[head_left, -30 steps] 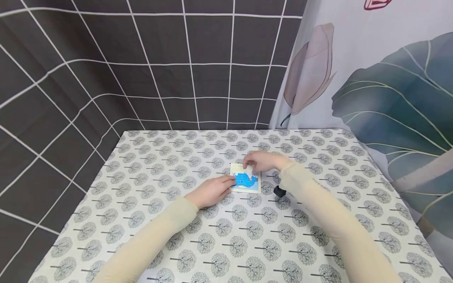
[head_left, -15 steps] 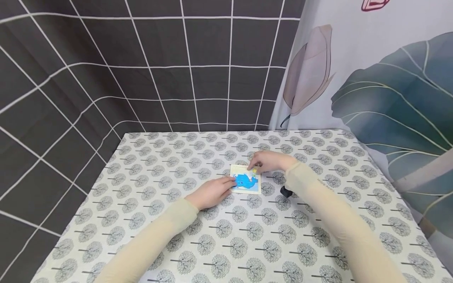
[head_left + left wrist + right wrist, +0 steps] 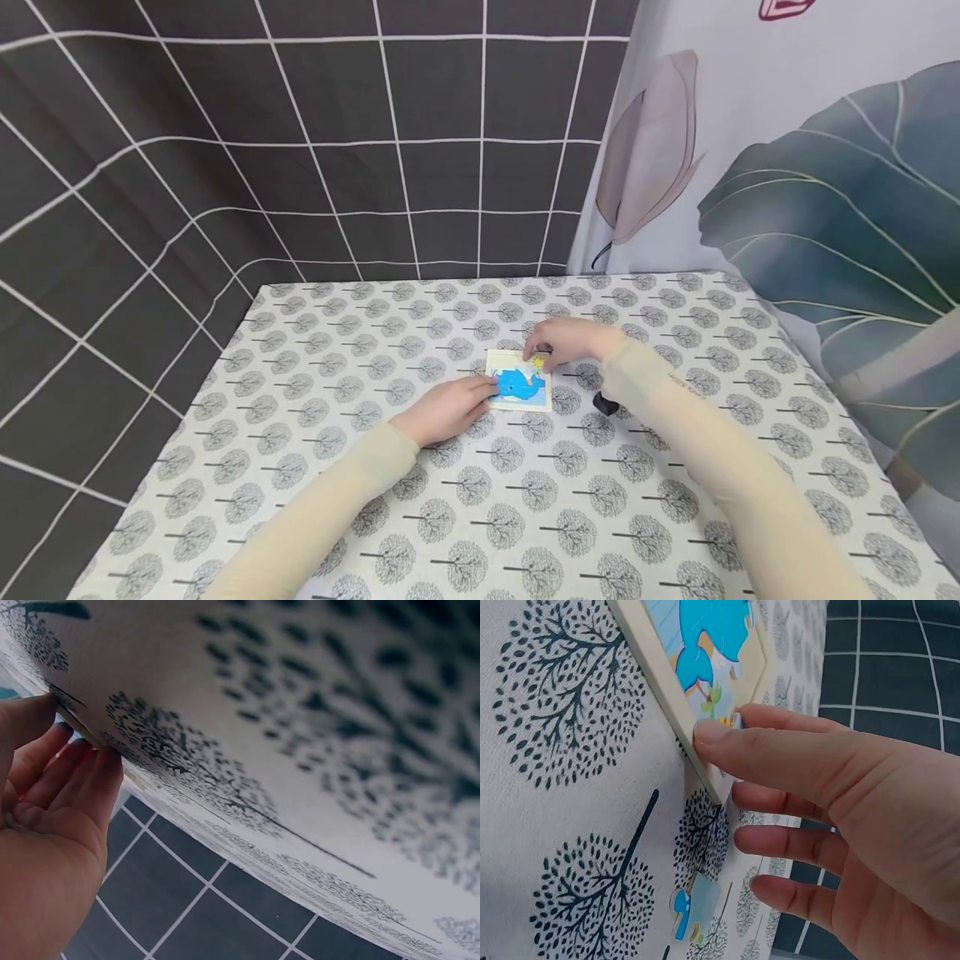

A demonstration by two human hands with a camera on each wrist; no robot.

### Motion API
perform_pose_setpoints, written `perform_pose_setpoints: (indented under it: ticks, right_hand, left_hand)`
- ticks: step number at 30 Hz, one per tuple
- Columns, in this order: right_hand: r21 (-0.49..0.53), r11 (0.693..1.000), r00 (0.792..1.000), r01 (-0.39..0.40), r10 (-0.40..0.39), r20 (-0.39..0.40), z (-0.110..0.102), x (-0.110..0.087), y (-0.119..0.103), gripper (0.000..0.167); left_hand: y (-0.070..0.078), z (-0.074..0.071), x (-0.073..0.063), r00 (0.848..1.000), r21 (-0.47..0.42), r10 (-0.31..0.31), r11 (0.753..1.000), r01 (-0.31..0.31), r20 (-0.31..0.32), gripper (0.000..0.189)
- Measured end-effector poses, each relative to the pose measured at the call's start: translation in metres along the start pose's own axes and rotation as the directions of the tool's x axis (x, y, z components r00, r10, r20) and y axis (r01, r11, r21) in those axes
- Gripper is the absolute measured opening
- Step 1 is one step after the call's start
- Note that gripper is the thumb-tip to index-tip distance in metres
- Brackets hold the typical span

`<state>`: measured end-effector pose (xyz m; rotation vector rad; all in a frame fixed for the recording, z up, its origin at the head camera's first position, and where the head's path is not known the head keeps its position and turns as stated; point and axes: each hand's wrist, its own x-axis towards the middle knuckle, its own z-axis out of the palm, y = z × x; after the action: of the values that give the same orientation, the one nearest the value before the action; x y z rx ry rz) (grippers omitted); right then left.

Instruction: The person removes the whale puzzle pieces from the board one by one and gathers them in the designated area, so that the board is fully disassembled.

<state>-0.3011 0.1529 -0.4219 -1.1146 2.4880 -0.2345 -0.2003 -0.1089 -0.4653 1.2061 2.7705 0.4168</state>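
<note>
A small square jigsaw puzzle board (image 3: 508, 403) with a blue whale picture and cream border lies flat on the cloth. My left hand (image 3: 446, 408) holds the board by its left edge; in the left wrist view, thumb and fingers (image 3: 79, 776) meet the edge. At the upper right corner, my right hand (image 3: 573, 340) has thumb and index finger about a puzzle piece with a yellow sun (image 3: 538, 362). This piece is mostly covered by the thumb in the right wrist view. The right hand's other fingers (image 3: 780, 840) hang off the board, bent.
A loose light-blue puzzle piece (image 3: 697, 907) lies on the cloth beyond the board's corner; the right arm hides it in the head view. The table (image 3: 390, 492) wears a tree-print cloth. Dark gridded fabric (image 3: 337, 175) hangs behind, a floral curtain (image 3: 750, 192) to the right.
My right hand has shifted slightly right from over the board's upper middle to its upper right corner, uncovering the sun. The left hand has stayed at the left edge.
</note>
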Motion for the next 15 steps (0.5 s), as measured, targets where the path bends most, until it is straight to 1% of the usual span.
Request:
perform_pose_setpoints:
  ticks: [3,7,15]
  right_hand:
    - [0.005,1.0,1.0,0.015,-0.015,0.001,-0.002,0.004,-0.002,0.033]
    - [0.014,1.0,1.0,0.008,-0.008,0.015,-0.003,0.01,-0.005,0.026]
    - [-0.014,0.999,0.996,-0.047,0.048,0.076,-0.01,0.019,-0.015,0.024]
  left_hand:
    - [-0.001,0.0,0.0,1.0,-0.007,0.0,1.0,0.0,-0.009,0.04]
    - [-0.002,0.0,0.0,1.0,-0.01,0.004,1.0,-0.004,-0.014,0.039]
    - [-0.003,0.002,0.0,1.0,-0.016,0.001,1.0,-0.001,-0.011,0.039]
